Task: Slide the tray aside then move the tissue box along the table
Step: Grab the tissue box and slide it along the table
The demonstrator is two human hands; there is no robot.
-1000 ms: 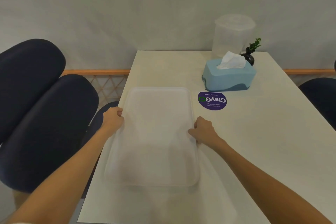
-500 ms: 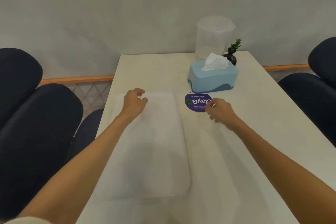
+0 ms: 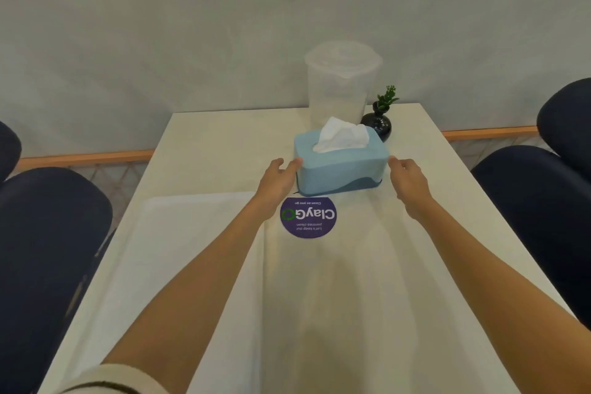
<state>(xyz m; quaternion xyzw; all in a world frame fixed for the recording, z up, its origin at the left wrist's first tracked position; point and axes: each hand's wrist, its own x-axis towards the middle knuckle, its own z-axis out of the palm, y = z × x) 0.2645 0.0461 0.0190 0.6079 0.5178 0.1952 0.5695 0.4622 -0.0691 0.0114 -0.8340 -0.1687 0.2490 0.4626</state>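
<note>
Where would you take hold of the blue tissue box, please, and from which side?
By its two short end walls, one hand from each side: the tissue box lies broadside to the person, the left hand and right hand already flank those ends, and tissue sticks out on top.

The scene is viewed from head height (one wide-angle view only), facing forward and down along the desk (image 3: 415, 265) toward the wall (image 3: 192, 25).

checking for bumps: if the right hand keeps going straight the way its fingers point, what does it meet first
Probably the right end of the tissue box: the right hand is open with its fingertips almost at that end. The black vase stands farther back.
</note>
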